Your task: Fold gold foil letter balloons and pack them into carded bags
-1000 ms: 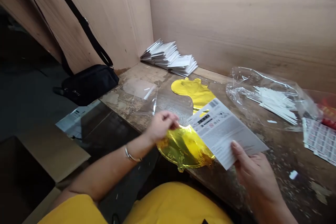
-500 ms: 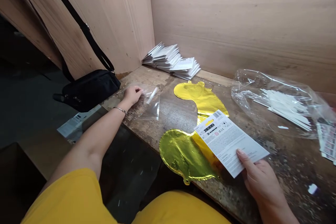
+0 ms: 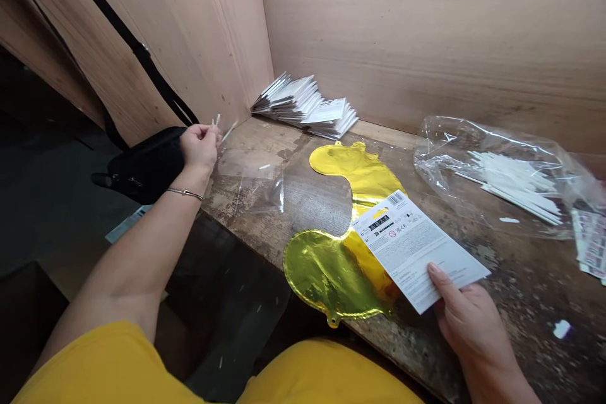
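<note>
My right hand [image 3: 473, 322] grips the lower corner of a white printed header card [image 3: 416, 252], thumb on top; the card has a barcode and a hang slot. Beneath the card lies a flat gold foil balloon [image 3: 326, 271], partly covered by it and reaching over the table's front edge. My left hand [image 3: 201, 146] is raised at the left, fingers pinched on a thin white strip [image 3: 230, 132] that sticks out past the fingertips. Just right of this hand, a clear plastic bag [image 3: 265, 192] lies flat on the table, a small white mark showing on it.
Stacked white cards [image 3: 303, 104] lean in the back corner. On the right, a clear bag [image 3: 440, 139] holds white sticks [image 3: 521, 183], with printed sheets [image 3: 589, 243] beside it. A black pouch [image 3: 146, 164] hangs at the left edge. Wooden panels [image 3: 426, 31] rise behind and left.
My left hand has moved up and left, away from the clear bag, with the thin strip in its fingers. My right hand and the card have hardly moved. The view has shifted slightly.
</note>
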The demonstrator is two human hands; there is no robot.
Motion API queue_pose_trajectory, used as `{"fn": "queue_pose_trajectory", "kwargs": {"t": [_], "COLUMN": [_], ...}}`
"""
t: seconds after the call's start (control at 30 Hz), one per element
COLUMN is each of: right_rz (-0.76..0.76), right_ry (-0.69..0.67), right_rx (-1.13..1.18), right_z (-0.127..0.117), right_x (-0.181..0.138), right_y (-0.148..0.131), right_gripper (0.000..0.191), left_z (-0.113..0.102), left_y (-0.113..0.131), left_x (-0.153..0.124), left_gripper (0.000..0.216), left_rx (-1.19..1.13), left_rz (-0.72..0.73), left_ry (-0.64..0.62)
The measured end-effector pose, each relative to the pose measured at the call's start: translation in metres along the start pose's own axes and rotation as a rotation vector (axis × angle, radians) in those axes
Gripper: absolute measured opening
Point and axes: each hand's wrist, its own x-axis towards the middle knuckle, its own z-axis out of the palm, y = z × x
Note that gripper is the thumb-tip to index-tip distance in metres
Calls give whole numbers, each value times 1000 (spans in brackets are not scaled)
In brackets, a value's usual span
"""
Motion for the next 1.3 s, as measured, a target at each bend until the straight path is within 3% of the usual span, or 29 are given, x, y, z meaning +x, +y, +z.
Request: {"fn": "queue_pose_trajectory", "kwargs": {"t": [0.1, 0.23, 0.33, 0.43, 0.5, 0.6, 0.73, 0.8, 0.9, 1.0, 1.13, 1.3], "right_rz": [-42, -68, -176, -310, -304, -167, -135, -155, -165, -151, -98, 75], "right_ry": [72, 192, 384, 534, 530, 381, 268, 274, 284, 262, 115, -81], "right_rx": [16, 60, 34, -115, -233, -344, -419, -454, -508, -550, -462, -272], "right_z": [8, 14, -3, -34, -49, -56, -52, -51, -50, -46, -41, -47], "right_x": [-2, 0, -1, -20, -40, -64, -62, -54, -47, -50, -53, -40], "right_y": [-5, -12, -26, -46, -56, -55, -33, -24, -19, -20, -21, -20], "right_gripper": [38, 37, 39, 40, 38, 34, 41, 43, 42, 41, 43, 42], "left_z": [-8, 5, 29, 58, 73, 84, 87, 88, 91, 94, 94, 89], "left_y": [44, 98, 113, 111, 109, 109, 111, 106, 93, 80, 76, 84], "left_x": [-47, -162, -236, -274, -284, -290, -290, -284, -270, -262, -261, -257], "left_gripper": [13, 16, 24, 26, 25, 25, 25, 28, 37, 47, 48, 54], "left_rx": [20, 198, 274, 378, 411, 426, 421, 367, 287, 328, 361, 342], "left_rz": [144, 650, 852, 878, 892, 922, 873, 867, 968, 983, 937, 995], "left_ry": [-56, -484, -812, -930, -952, -951, -972, -1049, -1210, -1332, -1397, -1476]}}
